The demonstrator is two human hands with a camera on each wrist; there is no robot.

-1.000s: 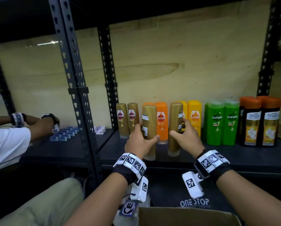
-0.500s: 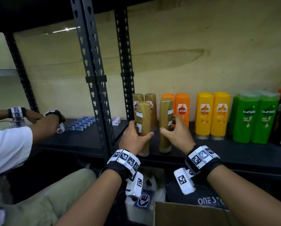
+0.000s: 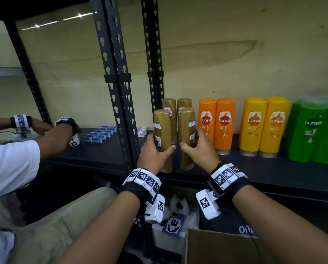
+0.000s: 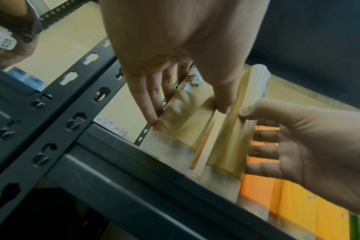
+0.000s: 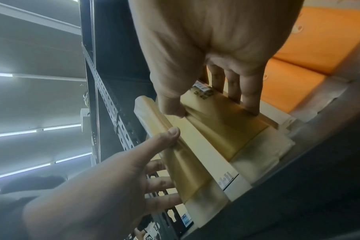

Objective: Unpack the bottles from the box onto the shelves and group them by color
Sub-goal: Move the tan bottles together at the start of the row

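Observation:
Each of my hands grips one gold bottle, both upright, cap down, near the front edge of the black shelf (image 3: 254, 174). My left hand (image 3: 157, 147) wraps thumb and fingers round the left gold bottle (image 3: 162, 128) (image 4: 185, 116). My right hand (image 3: 190, 141) holds the right gold bottle (image 3: 187, 122) (image 5: 222, 123) the same way. Two more gold bottles (image 3: 184, 103) stand just behind them by the shelf post. To the right come orange bottles (image 3: 225, 122), yellow bottles (image 3: 273, 128) and green bottles (image 3: 311, 134). The open cardboard box (image 3: 216, 248) is below my right forearm.
A black perforated post (image 3: 119, 92) rises just left of my left hand. Beyond it another person's hands (image 3: 45, 128) work at small blue boxes (image 3: 100, 134) on the neighbouring shelf. A plywood back wall closes the shelf. A white bin (image 3: 170, 237) sits under the shelf.
Both hands have carried their gold bottles leftward along the shelf, from in front of the orange bottles to in front of the two gold ones by the post.

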